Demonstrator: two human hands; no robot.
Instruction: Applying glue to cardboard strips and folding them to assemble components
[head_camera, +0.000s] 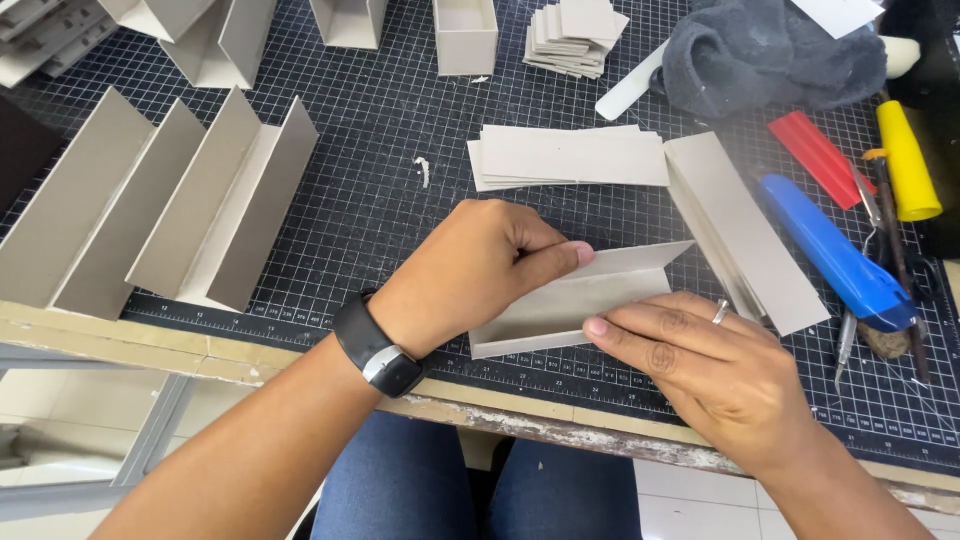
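Observation:
My left hand (470, 270), with a black watch on its wrist, grips the upper flap of a folded grey cardboard strip (590, 295) near the front of the black cutting mat (380, 200). The thumb presses along the crease. My right hand (700, 365), wearing a ring, lies flat on the lower right part of the same strip, holding it against the mat. The strip forms a shallow V along its length.
Folded cardboard channels (170, 200) stand at left. A stack of flat strips (570, 155) and another long strip (745, 230) lie behind the hands. At right are a blue cutter (835, 255), a red tool (815, 155), a yellow tool (905, 160) and a dark cloth (770, 55). Small boxes (465, 35) stand at the back.

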